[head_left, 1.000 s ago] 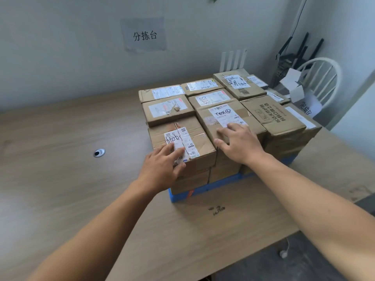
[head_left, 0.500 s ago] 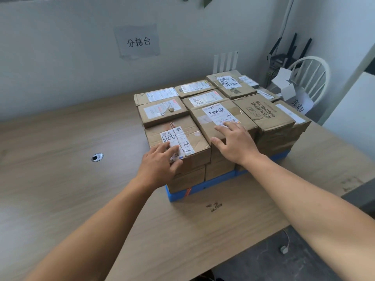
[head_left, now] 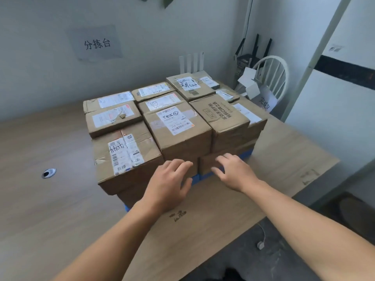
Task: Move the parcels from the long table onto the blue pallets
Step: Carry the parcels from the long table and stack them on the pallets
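Several brown cardboard parcels with white labels are stacked tightly on a blue pallet, which shows only as a thin blue edge under them. The near-left parcel carries a handwritten label, and the middle front parcel sits beside it. My left hand hovers open in front of the stack's near side, fingers spread and holding nothing. My right hand is open too, its fingers near a low front parcel by the pallet edge. Whether either hand touches the cardboard is unclear.
The pallet sits on a long wooden table with a round cable hole at the left. A white chair holding papers stands at the back right, near routers in the corner. A paper sign hangs on the wall.
Both hands have come off the tops of the front parcels and dropped toward me, down to the stack's near side. The camera has moved closer and the parcels stay in place.
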